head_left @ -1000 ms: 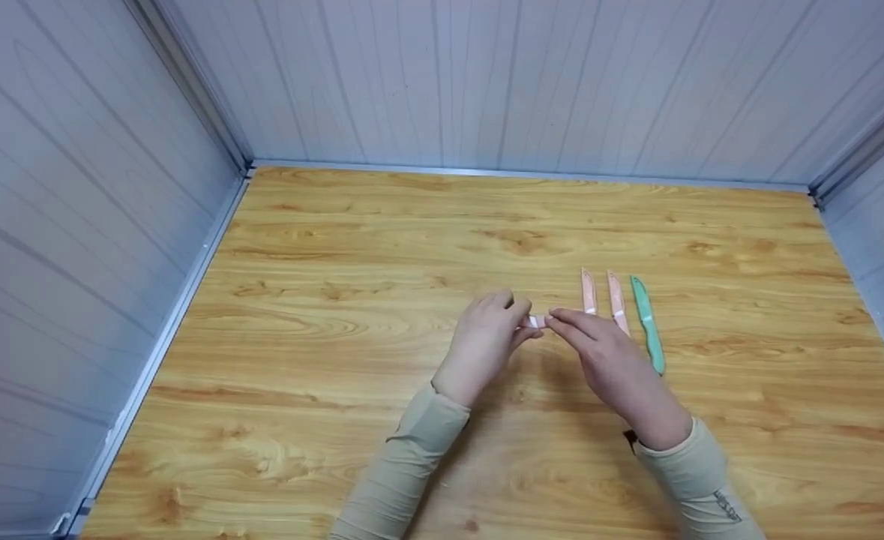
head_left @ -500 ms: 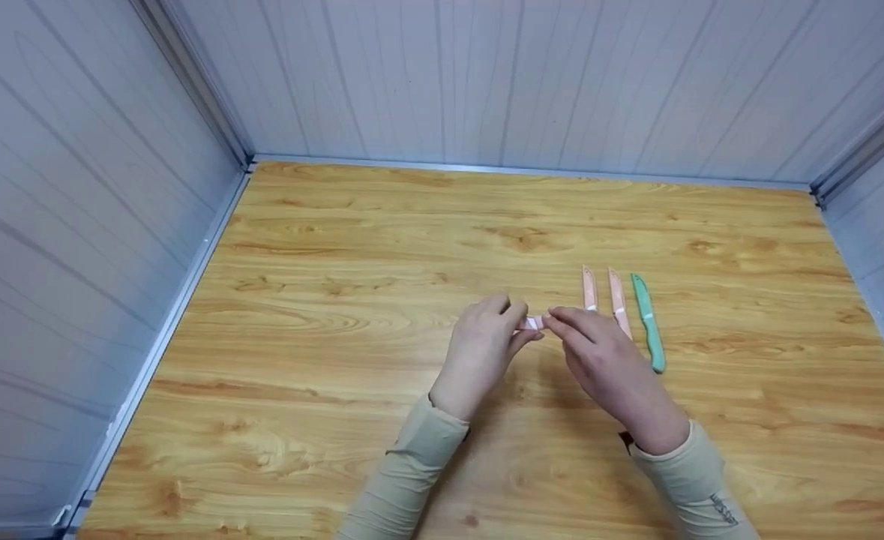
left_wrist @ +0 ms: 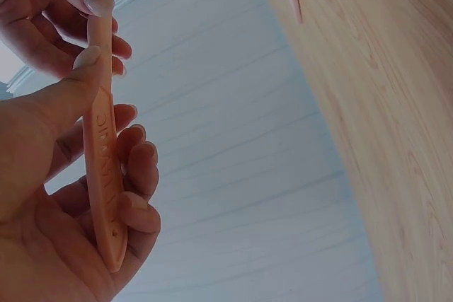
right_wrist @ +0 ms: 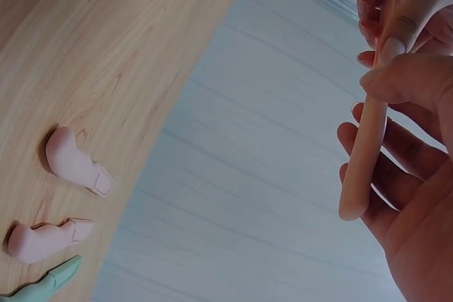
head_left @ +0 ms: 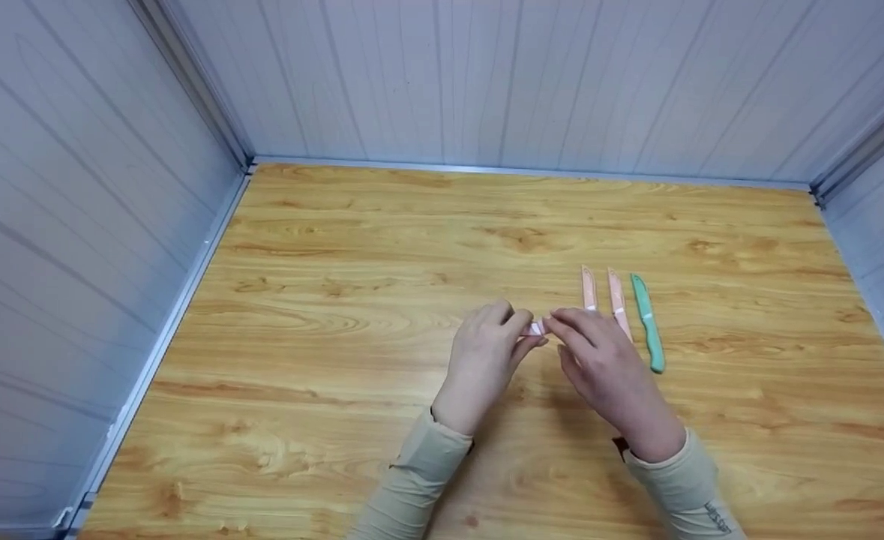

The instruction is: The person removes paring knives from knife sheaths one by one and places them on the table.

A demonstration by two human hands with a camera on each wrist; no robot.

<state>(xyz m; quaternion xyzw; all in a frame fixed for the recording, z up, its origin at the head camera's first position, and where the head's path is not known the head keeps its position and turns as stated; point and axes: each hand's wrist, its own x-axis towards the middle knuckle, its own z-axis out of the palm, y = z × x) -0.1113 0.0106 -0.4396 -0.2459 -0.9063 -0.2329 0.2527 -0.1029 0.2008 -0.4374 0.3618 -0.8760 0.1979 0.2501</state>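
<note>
Both hands hold one pink sheathed paring knife [head_left: 536, 328] between them, low over the middle of the table. My left hand [head_left: 483, 360] grips its sheath [left_wrist: 106, 175], which bears raised lettering and a small hole near the tip. The thumb lies along the sheath and the fingers curl behind it. My right hand [head_left: 615, 375] pinches the smooth rounded handle [right_wrist: 364, 153] between thumb and fingers. The two thumbs lie close together where handle and sheath meet. In the head view, the fingers hide most of the knife apart from a short whitish and pink stretch.
To the right, two more pink sheathed knives, a left one [head_left: 588, 289] and a middle one [head_left: 617, 296], lie beside a green one [head_left: 648, 322]. My right hand partly covers the pink ones in the head view. Pale panel walls [head_left: 471, 82] enclose the wooden table [head_left: 322, 247].
Both hands have shifted very slightly toward the person, still holding the pink paring knife, and a little less of it shows between them. The knives on the table have not moved.
</note>
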